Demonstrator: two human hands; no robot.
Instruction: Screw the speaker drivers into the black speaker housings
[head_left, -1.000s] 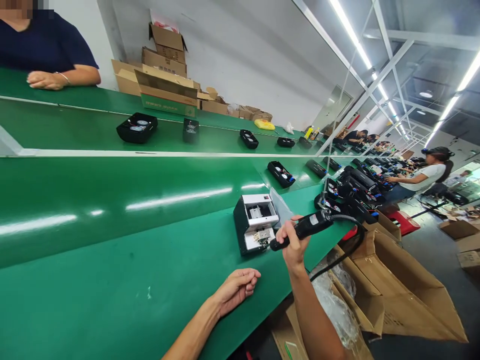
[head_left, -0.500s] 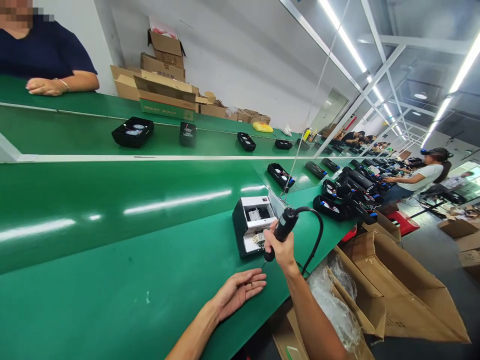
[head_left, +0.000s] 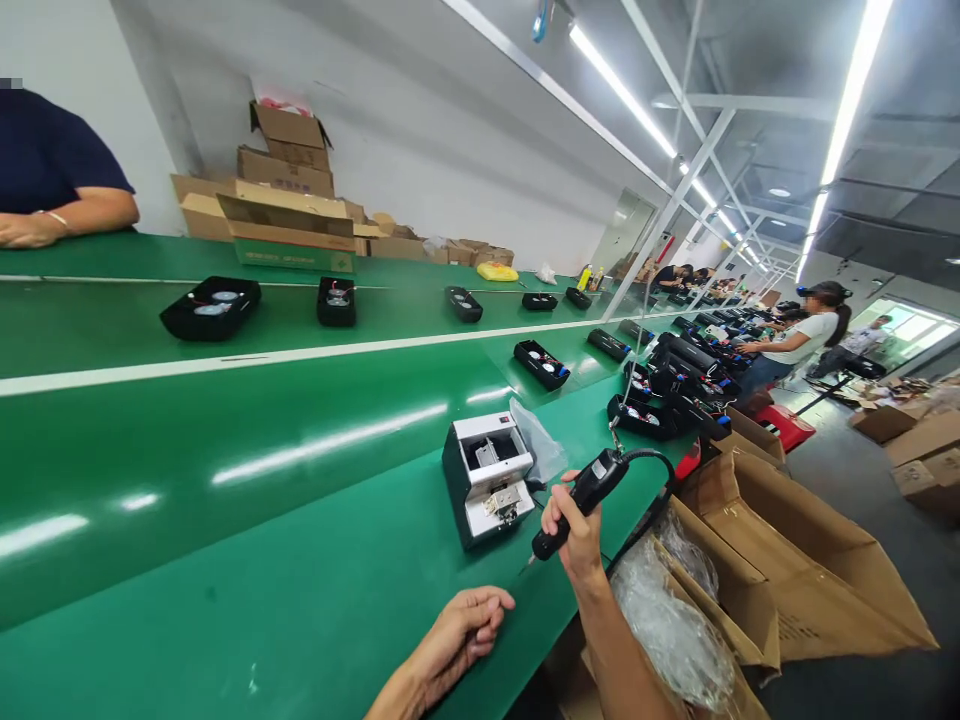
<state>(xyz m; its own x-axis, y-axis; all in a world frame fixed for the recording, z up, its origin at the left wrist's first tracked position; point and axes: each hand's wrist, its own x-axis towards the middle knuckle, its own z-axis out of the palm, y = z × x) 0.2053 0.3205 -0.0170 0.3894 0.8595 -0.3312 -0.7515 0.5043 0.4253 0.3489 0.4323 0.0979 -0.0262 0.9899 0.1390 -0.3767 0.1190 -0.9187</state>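
Note:
A black electric screwdriver [head_left: 596,482] is wrapped in the fingers of my right hand [head_left: 576,535]. Its thin bit slants down to the left, and a cable loops from its rear end. My left hand [head_left: 469,632] is just below the bit with its fingers curled and thumb pressed in; whether anything small is between them is hidden. A black-and-white boxy machine [head_left: 491,480], with a metal mechanism on its front, stands on the green table just beyond my hands. It looks like a screw feeder. Clear plastic film [head_left: 538,440] leans at its right side.
Black speaker-like housings [head_left: 540,363] lie spaced along the line, with more piled [head_left: 697,370] at right. Open cardboard boxes [head_left: 810,560] and clear plastic bags [head_left: 675,630] crowd the table's right edge. A person [head_left: 60,170] sits across the line; other people are farther right.
The screwdriver has tipped from steep to more slanted and moved away from the machine's front. My left hand's stretched fingers have curled in. The whole view has shifted.

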